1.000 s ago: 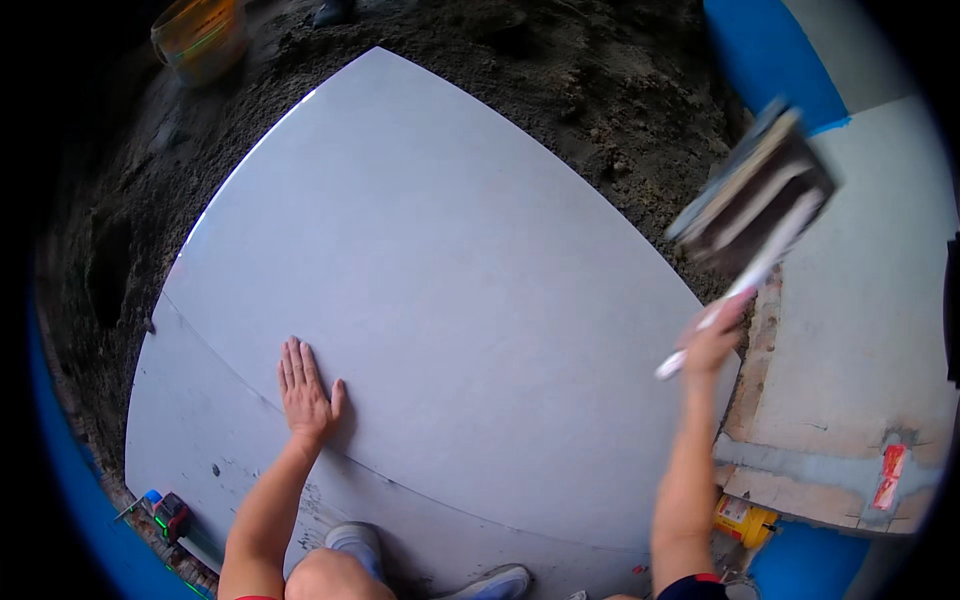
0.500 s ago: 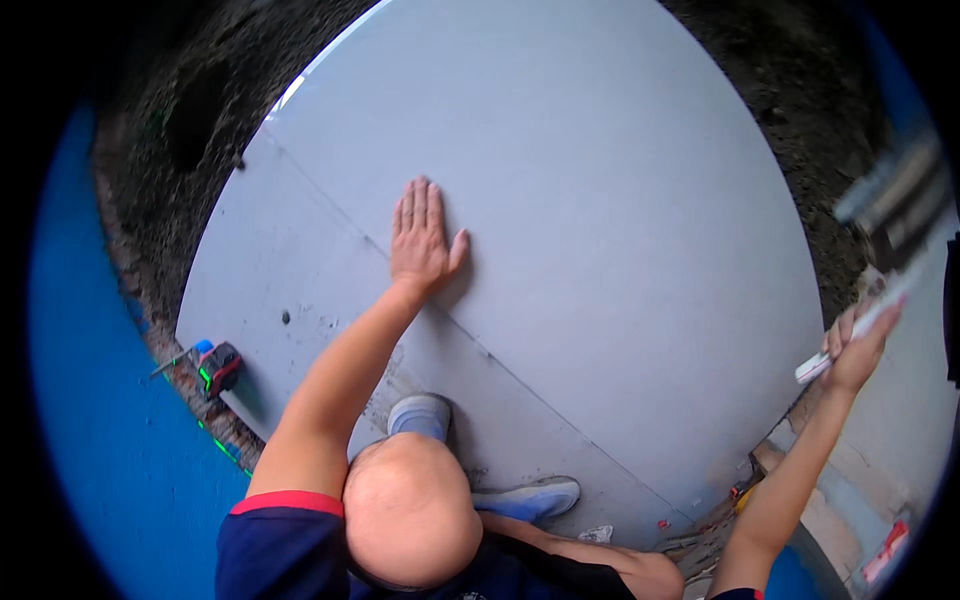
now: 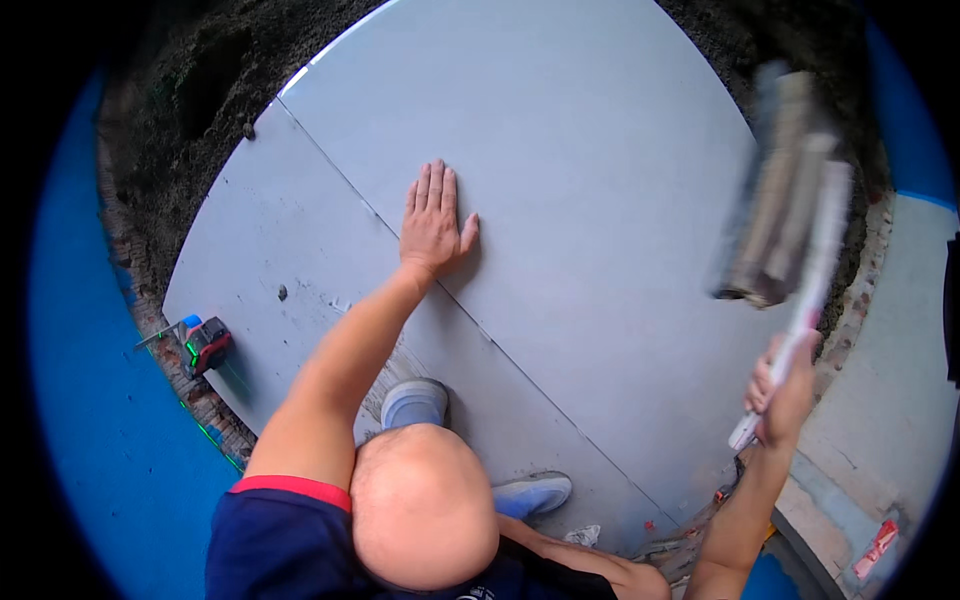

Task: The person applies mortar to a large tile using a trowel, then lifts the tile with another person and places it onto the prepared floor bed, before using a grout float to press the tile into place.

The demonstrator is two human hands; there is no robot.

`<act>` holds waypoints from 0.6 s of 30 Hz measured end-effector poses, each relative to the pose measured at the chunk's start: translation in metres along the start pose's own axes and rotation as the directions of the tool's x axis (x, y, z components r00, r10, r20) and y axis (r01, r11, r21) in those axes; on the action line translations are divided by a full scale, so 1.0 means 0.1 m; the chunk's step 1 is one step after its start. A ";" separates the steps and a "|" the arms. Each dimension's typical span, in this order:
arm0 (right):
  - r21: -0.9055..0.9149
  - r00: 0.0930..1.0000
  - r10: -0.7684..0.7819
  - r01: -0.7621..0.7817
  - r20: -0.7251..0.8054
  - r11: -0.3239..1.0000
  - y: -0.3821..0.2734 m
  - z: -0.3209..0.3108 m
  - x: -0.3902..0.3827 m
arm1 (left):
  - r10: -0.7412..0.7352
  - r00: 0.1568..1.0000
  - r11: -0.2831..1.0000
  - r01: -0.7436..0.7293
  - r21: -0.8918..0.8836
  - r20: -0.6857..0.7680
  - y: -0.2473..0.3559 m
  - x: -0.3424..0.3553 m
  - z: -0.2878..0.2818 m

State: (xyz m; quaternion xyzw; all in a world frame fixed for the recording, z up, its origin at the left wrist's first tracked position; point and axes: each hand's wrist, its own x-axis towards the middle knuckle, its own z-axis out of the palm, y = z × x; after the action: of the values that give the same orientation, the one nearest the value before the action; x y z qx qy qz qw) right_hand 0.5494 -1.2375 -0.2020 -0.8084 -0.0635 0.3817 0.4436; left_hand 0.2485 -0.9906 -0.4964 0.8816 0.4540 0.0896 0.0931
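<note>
My left hand [image 3: 433, 222] lies flat with fingers stretched on a large pale grey tile [image 3: 600, 200], just beyond the seam with the nearer tile [image 3: 250, 240]. My right hand [image 3: 785, 390] is wrapped round the white handle of a mallet [image 3: 775, 200]. Its broad, blocky beige-grey head is raised over the right part of the big tile, smeared by motion, so its exact make cannot be told.
A black and red laser level [image 3: 207, 345] casts green light at the left edge. Dark soil [image 3: 210, 90] lies beyond the tiles. My shoes [image 3: 415, 402] rest on the nearer tile, below my bare knee [image 3: 425, 505]. A red wrapper [image 3: 876, 549] lies at lower right.
My right hand has swung the mallet leftward, from beside the tile to over its right part. My left hand stays flat on the tile; the view has shifted slightly.
</note>
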 end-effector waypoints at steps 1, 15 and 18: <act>0.106 0.993 -0.121 0.120 -0.002 0.987 0.05 -0.02 -0.05 | 0.002 1.000 1.000 -0.002 0.005 -0.009 0.00 0.01 0.00; -0.224 0.953 0.264 -0.227 0.150 0.948 0.73 0.37 -0.01 | 0.023 0.998 0.999 -0.024 -0.024 -0.052 -0.10 -0.02 0.03; 0.096 0.981 -0.093 0.078 0.168 0.992 0.31 0.05 -0.23 | 0.017 0.999 1.000 -0.018 -0.025 -0.044 -0.03 0.03 0.02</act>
State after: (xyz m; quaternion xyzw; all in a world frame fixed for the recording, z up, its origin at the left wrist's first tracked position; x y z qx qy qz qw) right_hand 0.5224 -1.2630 -0.2145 -0.7485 -0.1191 0.4330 0.4880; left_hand 0.2488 -0.9865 -0.4991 0.8820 0.4471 0.1155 0.0937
